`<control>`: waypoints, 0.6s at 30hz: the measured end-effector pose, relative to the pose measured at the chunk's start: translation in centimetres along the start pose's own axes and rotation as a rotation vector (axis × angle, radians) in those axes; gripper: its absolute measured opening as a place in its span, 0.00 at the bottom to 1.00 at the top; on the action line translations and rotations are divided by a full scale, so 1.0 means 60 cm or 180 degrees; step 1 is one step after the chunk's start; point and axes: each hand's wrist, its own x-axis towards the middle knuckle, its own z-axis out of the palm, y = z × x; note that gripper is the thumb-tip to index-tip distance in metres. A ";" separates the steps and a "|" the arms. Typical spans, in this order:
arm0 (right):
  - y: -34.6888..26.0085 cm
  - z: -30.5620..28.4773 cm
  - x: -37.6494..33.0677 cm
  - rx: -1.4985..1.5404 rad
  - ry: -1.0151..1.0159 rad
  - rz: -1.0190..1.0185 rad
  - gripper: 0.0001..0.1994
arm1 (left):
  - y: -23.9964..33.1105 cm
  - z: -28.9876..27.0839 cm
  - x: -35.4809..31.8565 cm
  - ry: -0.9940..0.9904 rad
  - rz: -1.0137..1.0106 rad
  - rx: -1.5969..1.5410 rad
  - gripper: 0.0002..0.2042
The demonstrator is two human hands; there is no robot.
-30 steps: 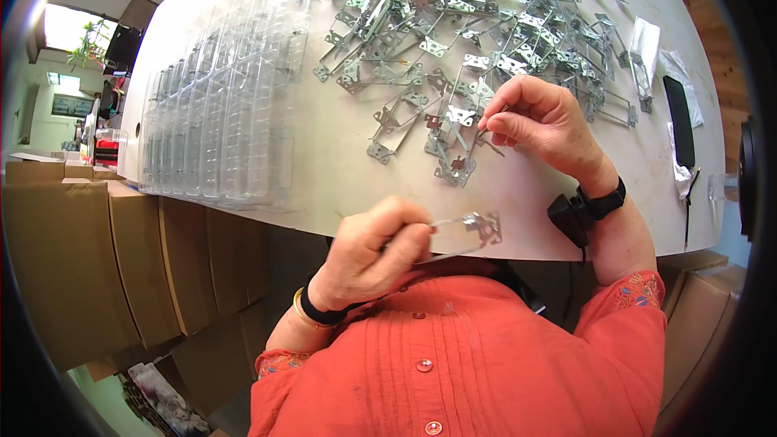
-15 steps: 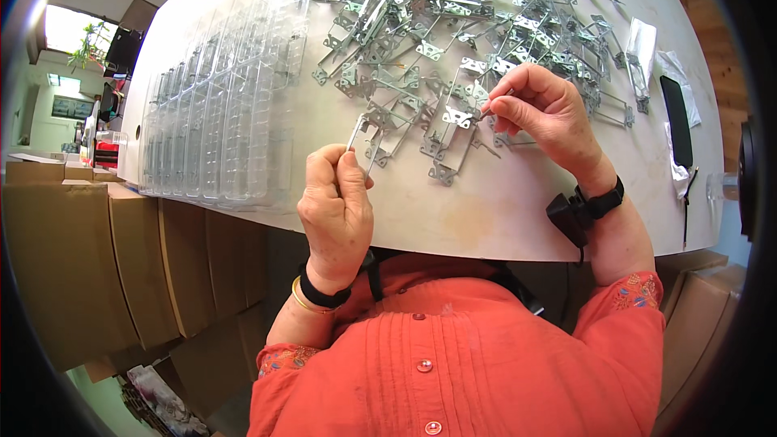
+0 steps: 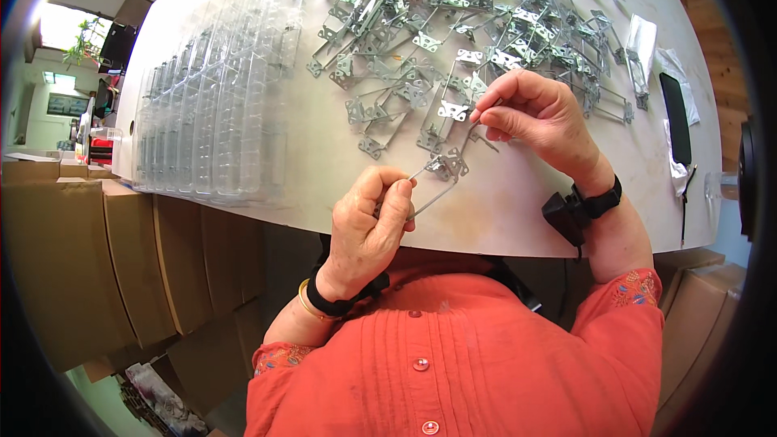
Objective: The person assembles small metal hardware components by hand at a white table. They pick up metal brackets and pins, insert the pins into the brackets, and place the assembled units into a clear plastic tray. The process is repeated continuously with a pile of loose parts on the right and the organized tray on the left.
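Between the two hands, just off the near table edge point(image 3: 502, 231), sits a thin metal bracket point(image 3: 441, 170) with a long wire-like arm and a small stamped plate at its far end. Left hand point(image 3: 368, 231) pinches the near end of the arm between thumb and fingertips, closed tight on it. Right hand point(image 3: 538, 117) is curled, thumb and forefinger nipped on what looks like a wire rod point(image 3: 477, 125) running to the same piece; can't tell exactly where one part ends and the other starts.

Beyond the right hand lies a big tangled heap of similar brackets point(image 3: 453, 24), touching and overlapping. Left of the left hand, a row of clear plastic trays point(image 3: 210, 97) stands stacked on the table. A dark flat device point(image 3: 674, 117) lies to the right of the right hand.

Handling guess: light, stiff but bendable thin metal, likely sharp stamped edges, smooth and a bit slippery. It probably snags on neighbours in the heap. Best held by the plate end or the straight arm, not mid-wire, where it would flex.
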 end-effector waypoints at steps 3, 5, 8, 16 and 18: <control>0.001 0.007 0.000 -0.0001 -0.0175 -0.0033 0.05 | 0.002 0.005 0.002 -0.0043 -0.0224 0.0033 0.10; 0.000 0.010 -0.002 -0.0136 -0.0245 -0.0025 0.04 | 0.000 0.010 0.002 -0.0105 -0.0393 -0.0014 0.10; 0.002 0.012 -0.003 -0.0514 -0.0411 -0.0116 0.04 | -0.003 0.012 0.005 -0.0192 -0.0606 -0.0118 0.10; 0.001 0.016 -0.002 -0.0981 -0.0476 -0.0231 0.04 | -0.021 0.004 0.013 -0.0126 -0.0606 -0.0088 0.11; -0.001 0.016 -0.001 -0.1001 -0.0466 -0.0190 0.04 | -0.035 -0.001 0.015 0.0084 -0.0269 0.0214 0.10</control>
